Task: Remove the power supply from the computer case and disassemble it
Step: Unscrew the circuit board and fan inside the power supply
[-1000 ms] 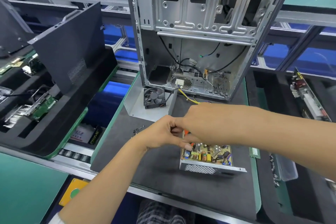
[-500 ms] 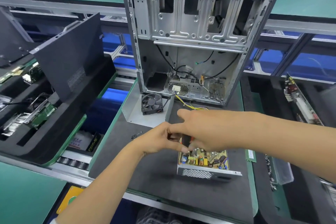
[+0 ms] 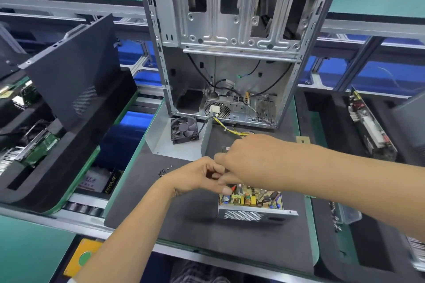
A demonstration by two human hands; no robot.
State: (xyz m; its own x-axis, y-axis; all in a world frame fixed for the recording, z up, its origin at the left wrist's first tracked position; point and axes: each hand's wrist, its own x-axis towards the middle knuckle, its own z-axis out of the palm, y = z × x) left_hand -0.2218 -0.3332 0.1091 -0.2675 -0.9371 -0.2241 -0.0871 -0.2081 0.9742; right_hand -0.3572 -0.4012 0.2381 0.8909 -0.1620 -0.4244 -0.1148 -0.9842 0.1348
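The opened power supply [image 3: 255, 210] sits on the black mat, its circuit board exposed. Yellow wires [image 3: 230, 130] run from it to a white connector [image 3: 213, 110] inside the upright computer case [image 3: 230, 41]. Its removed metal cover [image 3: 158, 145] lies behind it to the left, with a black fan [image 3: 185, 130] standing on it. My left hand [image 3: 197, 177] and my right hand [image 3: 250, 161] meet over the board's rear left corner. Both have curled fingers and pinch a small part there. A red tip [image 3: 233, 188] shows below the fingers; the rest is hidden.
Loose screws [image 3: 164, 170] lie on the mat [image 3: 184, 225] left of my hands. A black side panel [image 3: 76, 71] leans in a foam tray on the left. Trays with circuit boards [image 3: 368, 126] stand on the right, with a clear box [image 3: 349, 213] beside the mat.
Both hands have stayed together at the board's rear left corner, shifting only slightly. The camera view has drifted, so the case appears lower.
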